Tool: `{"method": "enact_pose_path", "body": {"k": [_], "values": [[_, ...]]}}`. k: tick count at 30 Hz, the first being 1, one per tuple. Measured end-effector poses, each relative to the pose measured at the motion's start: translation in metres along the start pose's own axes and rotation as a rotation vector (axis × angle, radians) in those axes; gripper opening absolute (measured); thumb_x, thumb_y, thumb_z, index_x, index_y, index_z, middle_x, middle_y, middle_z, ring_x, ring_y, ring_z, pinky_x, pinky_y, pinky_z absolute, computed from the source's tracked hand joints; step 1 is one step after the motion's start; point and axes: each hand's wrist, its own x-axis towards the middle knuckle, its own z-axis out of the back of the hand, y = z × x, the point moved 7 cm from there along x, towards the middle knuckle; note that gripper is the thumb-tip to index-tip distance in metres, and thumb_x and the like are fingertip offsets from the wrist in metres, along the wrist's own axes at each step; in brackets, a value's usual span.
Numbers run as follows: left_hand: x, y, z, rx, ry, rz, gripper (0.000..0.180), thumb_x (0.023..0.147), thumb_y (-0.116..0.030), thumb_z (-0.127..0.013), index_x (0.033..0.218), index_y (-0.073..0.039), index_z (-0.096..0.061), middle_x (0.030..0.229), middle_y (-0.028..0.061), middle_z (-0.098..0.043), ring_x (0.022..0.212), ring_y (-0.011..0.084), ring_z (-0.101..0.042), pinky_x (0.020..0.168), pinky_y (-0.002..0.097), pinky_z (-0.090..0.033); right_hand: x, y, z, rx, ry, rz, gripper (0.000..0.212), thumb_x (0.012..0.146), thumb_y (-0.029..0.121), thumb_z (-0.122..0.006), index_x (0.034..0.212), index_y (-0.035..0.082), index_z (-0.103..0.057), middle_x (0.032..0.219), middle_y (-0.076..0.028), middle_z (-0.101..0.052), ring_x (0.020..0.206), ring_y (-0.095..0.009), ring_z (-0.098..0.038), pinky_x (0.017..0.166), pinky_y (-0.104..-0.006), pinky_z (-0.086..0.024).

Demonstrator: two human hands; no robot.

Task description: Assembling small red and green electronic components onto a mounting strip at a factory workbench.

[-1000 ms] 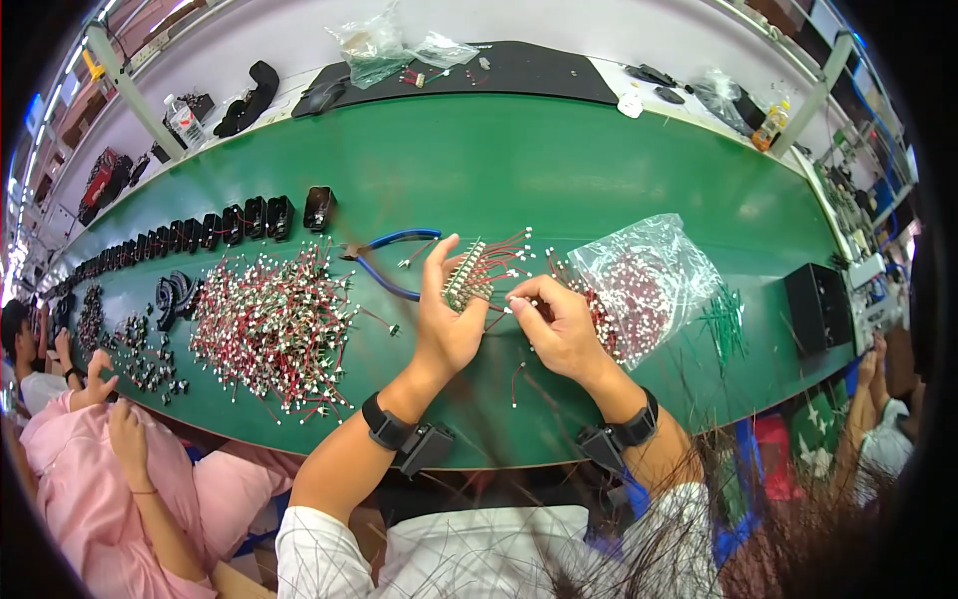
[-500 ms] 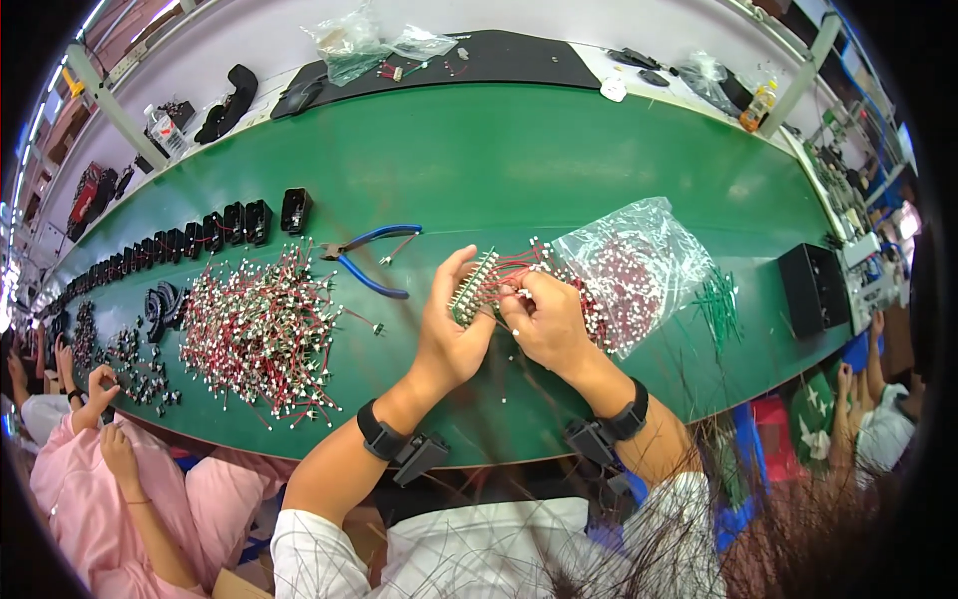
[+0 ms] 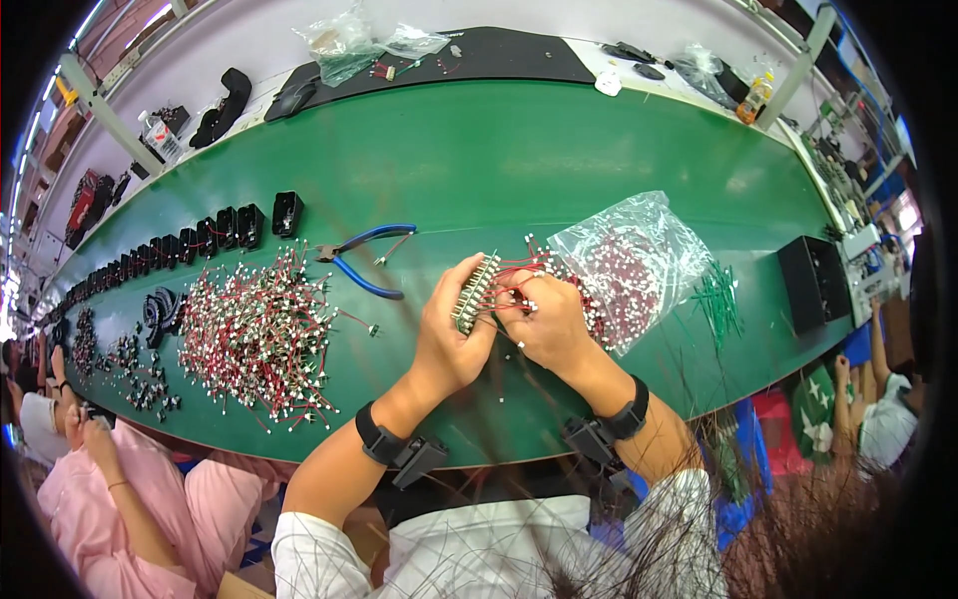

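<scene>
My left hand (image 3: 451, 327) is closed around a strip of small circuit boards (image 3: 477, 292), held tilted above the green table. Red wires run from the strip toward my right hand (image 3: 547, 317), whose fingers are pinched on red wire leads (image 3: 515, 294) with small white plugs. The exact grip of the right fingertips is partly hidden. Just beyond my right hand lies a clear plastic bag (image 3: 654, 225), filled with more red leads with white plugs. A large heap of wired small parts (image 3: 254, 334) spreads left of my left hand. Blue-handled cutters (image 3: 364, 263) rest between heap and hands.
Black boxes (image 3: 287, 213) stand in a row along the far left. Green strips (image 3: 717, 299) lie right of the bag, before a black bin (image 3: 813, 284). Small black parts (image 3: 140, 364) are scattered near a co-worker in pink (image 3: 130, 499). A black mat (image 3: 469, 62) lies at the back.
My right fingers have shifted slightly on the wires, and the strip is turned a little more upright. At the left, the co-worker's hands have drawn back from the table's edge.
</scene>
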Motion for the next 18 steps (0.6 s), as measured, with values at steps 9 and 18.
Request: {"method": "enact_pose_path", "body": {"k": [9,18], "values": [[0.0020,-0.0082,0.0009,0.084,0.009,-0.080,0.053,0.079,0.005,-0.059,0.132,0.005,-0.051,0.113,0.0201,-0.061,0.097,0.0307,-0.064,0.087,0.0356,-0.052,-0.0006,-0.0017,-0.0004,0.017,0.000,0.015,0.014,0.078,0.007,-0.070,0.090,0.003,-0.065,0.079,-0.014,-0.068,0.068,-0.033,-0.066,0.059,-0.0413,-0.055],[0.0045,-0.0069,0.0010,0.097,0.032,-0.052,0.053,0.079,0.005,-0.059,0.132,0.005,-0.052,0.116,0.0209,-0.061,0.101,0.0333,-0.064,0.089,0.0380,-0.051,0.0022,-0.0016,-0.0001,0.009,-0.003,0.031,0.016,0.078,0.007,-0.070,0.093,0.003,-0.065,0.081,-0.014,-0.069,0.070,-0.035,-0.067,0.060,-0.0422,-0.055]]}}
